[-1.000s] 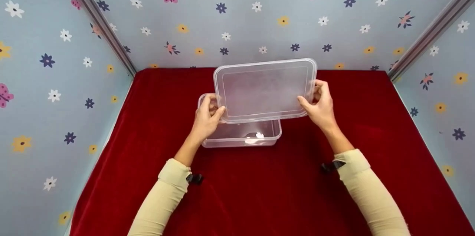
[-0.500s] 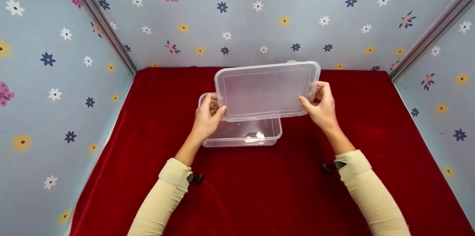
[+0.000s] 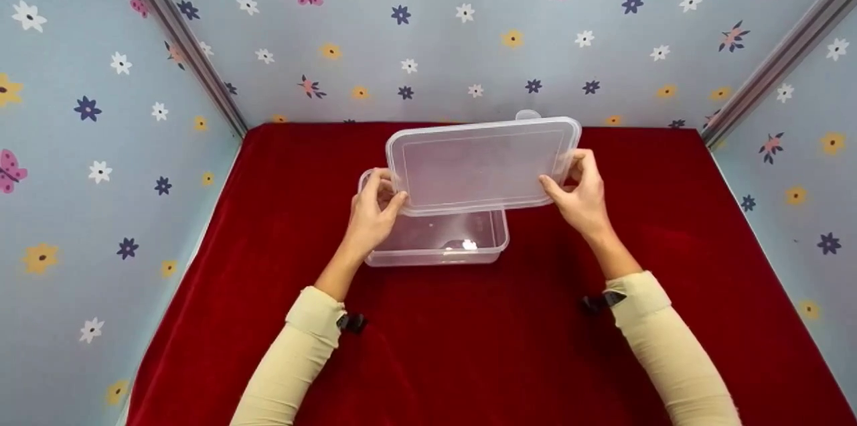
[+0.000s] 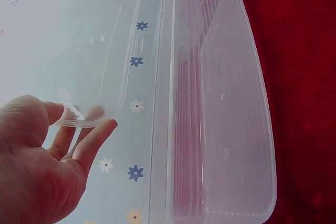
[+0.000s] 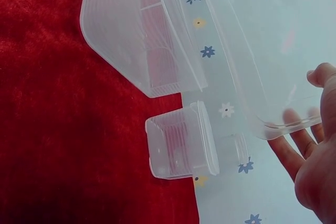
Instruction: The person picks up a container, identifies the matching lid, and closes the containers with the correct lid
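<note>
Nearest, at six o'clock, the clear box (image 3: pixel 435 238) is sitting on red cloth (image 3: pixel 469 345), while left hand (image 3: pixel 371 211) and right hand (image 3: pixel 582 195) are pinching the lid's (image 3: pixel 482 161) ends above it, risking a slip from such thin fingertip holds.

Clear lid (image 3: pixel 481 163), red cloth (image 3: pixel 509 345)

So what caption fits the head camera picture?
Two hands, left hand and right hand, hold a clear lid above an open container.
</note>
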Tool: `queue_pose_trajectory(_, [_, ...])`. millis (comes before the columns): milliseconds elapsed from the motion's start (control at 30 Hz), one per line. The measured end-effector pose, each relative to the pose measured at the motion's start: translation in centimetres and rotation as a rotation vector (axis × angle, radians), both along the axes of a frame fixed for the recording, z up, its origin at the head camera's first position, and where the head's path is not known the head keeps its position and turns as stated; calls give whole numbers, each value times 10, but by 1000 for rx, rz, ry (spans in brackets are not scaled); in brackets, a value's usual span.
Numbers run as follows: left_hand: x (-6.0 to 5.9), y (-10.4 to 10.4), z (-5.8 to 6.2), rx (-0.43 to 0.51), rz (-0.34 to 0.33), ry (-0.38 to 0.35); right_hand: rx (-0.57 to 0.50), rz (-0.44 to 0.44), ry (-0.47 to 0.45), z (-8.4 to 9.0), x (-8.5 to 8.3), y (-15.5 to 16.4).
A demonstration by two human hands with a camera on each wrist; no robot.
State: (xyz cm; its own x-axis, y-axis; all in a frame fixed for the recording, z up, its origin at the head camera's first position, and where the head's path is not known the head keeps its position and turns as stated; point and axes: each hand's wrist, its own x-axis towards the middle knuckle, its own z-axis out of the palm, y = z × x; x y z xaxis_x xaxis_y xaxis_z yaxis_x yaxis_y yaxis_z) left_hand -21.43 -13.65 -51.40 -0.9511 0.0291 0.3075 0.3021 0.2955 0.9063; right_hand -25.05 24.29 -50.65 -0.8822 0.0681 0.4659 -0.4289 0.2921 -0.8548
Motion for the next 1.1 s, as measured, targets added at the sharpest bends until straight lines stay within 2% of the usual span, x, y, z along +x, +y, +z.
queue_pose_trajectory(467, [-2, -3, -2, -39, 19, 72, -21, 23, -19, 0, 1, 0])
queue_pose_trajectory(1100, [-2, -5, -2, -81, 40, 100, 16, 30, -30, -1, 3, 3])
